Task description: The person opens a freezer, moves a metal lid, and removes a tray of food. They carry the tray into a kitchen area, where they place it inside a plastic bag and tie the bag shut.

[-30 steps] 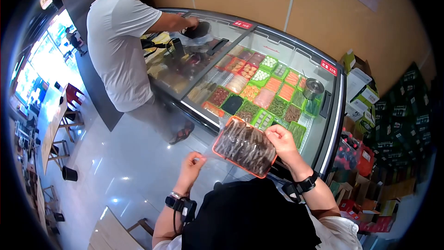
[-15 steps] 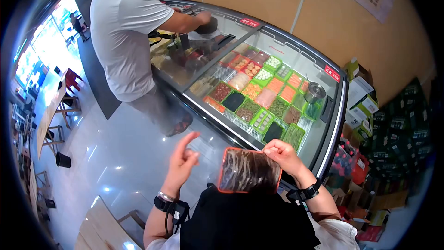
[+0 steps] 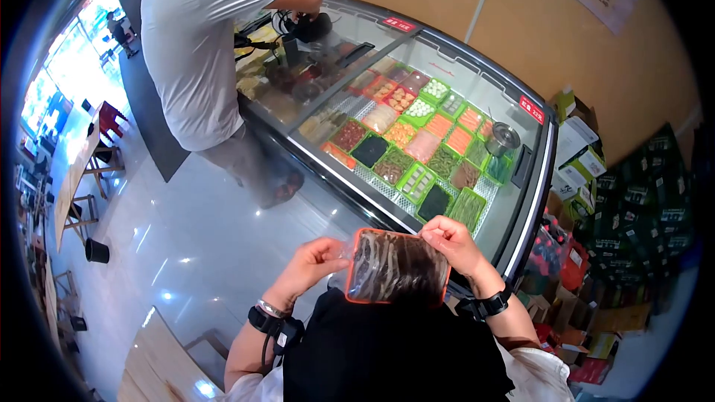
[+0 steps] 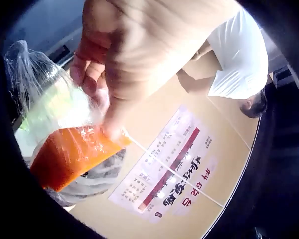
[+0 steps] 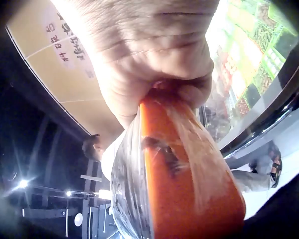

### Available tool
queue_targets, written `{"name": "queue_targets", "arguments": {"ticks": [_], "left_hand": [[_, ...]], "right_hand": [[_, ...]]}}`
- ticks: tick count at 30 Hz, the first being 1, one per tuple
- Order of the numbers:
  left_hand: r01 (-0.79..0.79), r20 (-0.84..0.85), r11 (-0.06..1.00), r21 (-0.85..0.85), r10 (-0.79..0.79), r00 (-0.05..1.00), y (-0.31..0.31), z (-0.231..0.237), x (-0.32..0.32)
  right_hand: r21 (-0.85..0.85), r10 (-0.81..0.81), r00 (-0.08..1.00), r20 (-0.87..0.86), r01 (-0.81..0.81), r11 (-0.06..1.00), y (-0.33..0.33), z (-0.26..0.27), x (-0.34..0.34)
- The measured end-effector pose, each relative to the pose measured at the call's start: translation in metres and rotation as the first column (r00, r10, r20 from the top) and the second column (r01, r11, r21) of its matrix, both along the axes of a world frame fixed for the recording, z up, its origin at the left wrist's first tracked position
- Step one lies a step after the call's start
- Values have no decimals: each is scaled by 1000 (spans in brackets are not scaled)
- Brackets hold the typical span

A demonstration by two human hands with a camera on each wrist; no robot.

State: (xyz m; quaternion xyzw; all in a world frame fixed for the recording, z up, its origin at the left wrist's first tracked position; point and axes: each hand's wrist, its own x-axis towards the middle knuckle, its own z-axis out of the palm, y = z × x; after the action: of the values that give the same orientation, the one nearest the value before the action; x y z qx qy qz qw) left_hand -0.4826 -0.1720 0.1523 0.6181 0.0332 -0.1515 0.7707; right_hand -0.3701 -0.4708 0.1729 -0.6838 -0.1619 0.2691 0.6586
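An orange tray [image 3: 398, 299] of dark, greyish strips of food [image 3: 398, 260] under clear film is held up in front of my body, between my hands. My right hand [image 3: 456, 247] grips its upper right corner, thumb on the face; the right wrist view shows the orange base [image 5: 189, 174] from behind. At the tray's left edge, my left hand [image 3: 304, 272] pinches the loose plastic wrap [image 4: 27, 74], which bunches out past the fingers in the left wrist view. The tray's lower edge overlaps black cloth [image 3: 372, 350].
A glass-topped display freezer [image 3: 387, 212] holds rows of green and orange trays, with a metal pot [image 3: 504, 138] at its right. A person in a white shirt [image 3: 201, 52] reaches into its left part. Cartons [image 3: 577, 156] stand right; a wooden table [image 3: 160, 357] is at lower left.
The tray has come down and closer to my body. My left hand left the wrap, spread its fingers, then returned to pinch it at the left edge. My right hand kept its grip.
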Motion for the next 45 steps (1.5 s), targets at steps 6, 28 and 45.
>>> {"name": "queue_targets", "arguments": {"ticks": [6,28,45], "left_hand": [[-371,-218,850,-375,308,926,-15,-18,-5],[-69,-194,502,-862,-201,960,-59,-49,6],[-223,46,971,-85,228,973,-59,-14,49]], "right_hand": [[12,-21,999,-25,22,1000,1,-1,-1],[49,9,996,-89,-5,999,26,-7,-9],[166,-150,909,-388,230,959,60,-27,12]]}}
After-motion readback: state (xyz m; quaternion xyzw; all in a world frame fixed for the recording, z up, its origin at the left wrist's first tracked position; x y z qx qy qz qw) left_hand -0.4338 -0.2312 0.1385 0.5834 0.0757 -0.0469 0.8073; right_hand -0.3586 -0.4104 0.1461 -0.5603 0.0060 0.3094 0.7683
